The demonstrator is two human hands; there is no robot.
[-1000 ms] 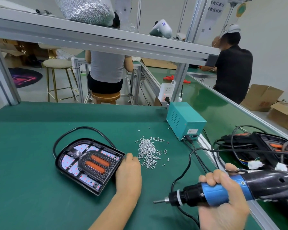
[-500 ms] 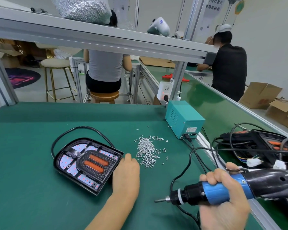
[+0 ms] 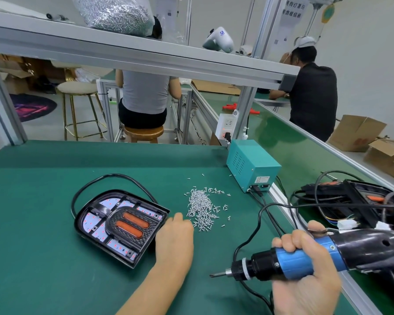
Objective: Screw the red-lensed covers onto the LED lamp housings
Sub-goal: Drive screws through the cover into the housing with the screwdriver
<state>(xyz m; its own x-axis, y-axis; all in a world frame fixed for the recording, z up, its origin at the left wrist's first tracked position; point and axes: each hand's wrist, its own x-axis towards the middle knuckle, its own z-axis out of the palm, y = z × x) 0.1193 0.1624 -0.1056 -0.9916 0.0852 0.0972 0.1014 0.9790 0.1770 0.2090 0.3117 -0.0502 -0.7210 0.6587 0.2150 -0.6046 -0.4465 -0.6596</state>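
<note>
1. The right hand is grasping the electric screwdriver, fingers wrapped over its blue sleeve, and is holding it level with the bit pointing left above the green mat.
2. The left hand is lying knuckles-up between the lamp housing and the pile of screws, its fingers curled under and reaching toward the pile's near edge; whether they are pinching a screw cannot be told.
3. The lamp housing is lying flat on the mat, left of the hand, with the red-lensed cover sitting in its middle and a black cable looping behind it.
4. Compared with a second ago, the left hand is sitting a little further from the housing's corner and closer to the screws; the screwdriver and housing are keeping their places.
5. A teal power box is standing past the screws; its front label is too small to read.
6. A hanging sign at top right is showing Chinese characters, cut off and blurred.
7. More black lamp housings with wires are lying at the right edge, partly hidden by the screwdriver body and cut off by the frame.
8. A bag of screws is resting on the upper shelf.
9. Two people are working beyond, one seated with back turned, another at the right.
</note>
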